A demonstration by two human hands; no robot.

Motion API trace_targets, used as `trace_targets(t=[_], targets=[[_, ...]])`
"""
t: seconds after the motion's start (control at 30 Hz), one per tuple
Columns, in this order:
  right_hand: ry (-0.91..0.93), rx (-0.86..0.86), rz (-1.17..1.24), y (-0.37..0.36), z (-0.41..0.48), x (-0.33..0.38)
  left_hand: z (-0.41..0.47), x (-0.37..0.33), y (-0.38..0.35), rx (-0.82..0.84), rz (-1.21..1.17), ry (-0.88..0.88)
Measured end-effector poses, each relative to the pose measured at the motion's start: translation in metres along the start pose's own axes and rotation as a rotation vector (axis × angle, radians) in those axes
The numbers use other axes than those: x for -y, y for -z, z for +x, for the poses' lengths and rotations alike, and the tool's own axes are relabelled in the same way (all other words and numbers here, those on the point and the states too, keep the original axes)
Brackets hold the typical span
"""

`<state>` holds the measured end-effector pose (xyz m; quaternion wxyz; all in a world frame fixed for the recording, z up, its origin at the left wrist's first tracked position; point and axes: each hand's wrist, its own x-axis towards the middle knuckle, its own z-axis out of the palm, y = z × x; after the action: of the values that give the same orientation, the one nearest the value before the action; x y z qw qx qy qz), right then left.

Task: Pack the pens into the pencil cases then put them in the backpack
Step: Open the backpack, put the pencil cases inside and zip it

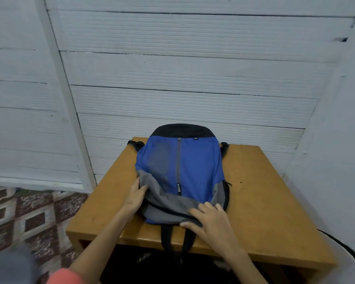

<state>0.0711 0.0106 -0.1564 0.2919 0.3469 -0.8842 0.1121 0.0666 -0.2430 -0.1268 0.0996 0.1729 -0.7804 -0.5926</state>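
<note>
A blue and grey backpack [193, 165] lies flat in the middle of the wooden desk [264, 201]. The left hand [134, 196] grips the grey fabric at its left side; the right hand [210, 221] pinches its grey near edge between thumb and fingers

Only legible text: "puma", pale letters running vertically on the dark zipper tab [178, 188] of the backpack [199, 160], between left hand [134, 196] and right hand [210, 222]; the small tag [195, 138] farther from both is unreadable.
</note>
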Motion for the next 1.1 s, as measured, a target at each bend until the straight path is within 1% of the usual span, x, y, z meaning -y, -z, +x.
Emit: trace_targets(t=[0.1,0.27,0.33,0.4,0.5,0.6,0.7,0.8,0.87,0.93,1.0,1.1], targets=[[-0.002,-0.025,-0.011,0.004,-0.009,-0.008,-0.004,-0.003,-0.008,0.059,-0.008,-0.008],[-0.041,0.002,0.009,0.015,-0.026,-0.025,-0.012,-0.006,-0.016,0.129,-0.003,-0.078],[-0.063,0.009,0.026,0.019,-0.031,-0.029,-0.010,-0.002,-0.011,0.101,-0.002,-0.077],[-0.071,0.018,0.057,0.022,-0.033,-0.029,-0.004,0.006,-0.003,0.019,-0.006,-0.076],[-0.121,0.023,0.149,0.028,-0.031,-0.026,0.007,0.014,0.008,-0.097,0.089,-0.041],[-0.204,0.012,0.297,0.034,-0.023,-0.024,0.014,0.015,0.011,-0.081,0.207,-0.056],[-0.259,-0.037,0.325,0.037,-0.006,-0.027,0.022,0.011,0.009,-0.018,0.284,-0.128],[-0.299,-0.107,0.277,0.037,0.023,-0.027,0.029,0.010,0.007,-0.053,0.394,-0.177],[-0.315,-0.135,0.341,0.036,0.048,-0.024,0.031,0.011,0.005,-0.091,0.417,-0.213],[-0.358,-0.087,0.495,0.031,0.076,-0.015,0.030,0.017,0.003,-0.128,0.413,-0.257],[-0.380,-0.003,0.625,0.024,0.104,-0.002,0.026,0.024,0.003,-0.190,0.397,-0.304],[-0.423,0.159,0.692,0.008,0.141,0.019,0.025,0.030,0.006,-0.258,0.363,-0.346]])
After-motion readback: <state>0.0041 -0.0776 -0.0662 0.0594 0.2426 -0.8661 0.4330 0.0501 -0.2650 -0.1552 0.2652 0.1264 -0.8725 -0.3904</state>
